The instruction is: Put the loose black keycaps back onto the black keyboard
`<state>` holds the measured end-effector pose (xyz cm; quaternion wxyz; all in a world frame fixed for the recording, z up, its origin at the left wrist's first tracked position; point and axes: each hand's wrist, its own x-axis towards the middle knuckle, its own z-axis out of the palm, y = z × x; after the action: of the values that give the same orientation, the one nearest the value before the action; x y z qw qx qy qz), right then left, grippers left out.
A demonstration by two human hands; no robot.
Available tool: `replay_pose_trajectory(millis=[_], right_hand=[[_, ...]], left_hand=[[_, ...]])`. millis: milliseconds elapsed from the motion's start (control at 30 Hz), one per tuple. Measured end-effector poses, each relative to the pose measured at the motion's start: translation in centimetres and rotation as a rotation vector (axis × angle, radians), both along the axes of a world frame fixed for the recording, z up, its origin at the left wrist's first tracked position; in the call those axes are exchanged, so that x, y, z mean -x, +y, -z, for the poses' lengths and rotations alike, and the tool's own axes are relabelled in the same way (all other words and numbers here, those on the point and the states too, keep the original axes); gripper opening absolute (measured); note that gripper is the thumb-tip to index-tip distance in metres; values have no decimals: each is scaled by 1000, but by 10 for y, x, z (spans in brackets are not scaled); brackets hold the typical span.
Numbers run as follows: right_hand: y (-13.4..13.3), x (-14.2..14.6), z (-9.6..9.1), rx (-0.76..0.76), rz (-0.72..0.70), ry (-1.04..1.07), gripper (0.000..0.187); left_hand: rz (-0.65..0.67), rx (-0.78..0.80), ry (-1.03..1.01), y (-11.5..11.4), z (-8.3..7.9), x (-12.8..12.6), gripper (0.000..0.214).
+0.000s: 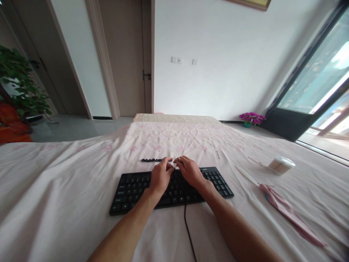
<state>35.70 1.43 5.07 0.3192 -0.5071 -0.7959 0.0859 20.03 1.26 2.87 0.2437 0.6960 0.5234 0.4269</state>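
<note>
A black keyboard [131,191] lies on a pink flowered cloth [68,189], its cable running toward me. Both my hands rest over its far edge, near the middle. My left hand [160,176] has its fingers curled and pinched at the top row of keys. My right hand [191,171] is closed on a thin wire tool [174,154] that pokes up between the two hands. A short row of loose black keycaps [152,160] lies on the cloth just beyond the keyboard, left of my fingers.
A round container of cotton swabs [280,164] lies at the right, with thin sticks [247,174] nearby. A folded pink item [289,213] lies at the front right. A potted plant [19,83], doors and a glass door surround the covered surface.
</note>
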Motion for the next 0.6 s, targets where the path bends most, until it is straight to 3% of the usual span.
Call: replay_pose_trajectory(millis=[367, 600], right_hand=[[4, -3, 0, 100, 21, -158, 10], [21, -6, 2, 99, 154, -167, 10]], left_hand=[[7, 1, -70, 2, 1, 1, 33], [-67, -36, 1, 5, 5, 2, 27]])
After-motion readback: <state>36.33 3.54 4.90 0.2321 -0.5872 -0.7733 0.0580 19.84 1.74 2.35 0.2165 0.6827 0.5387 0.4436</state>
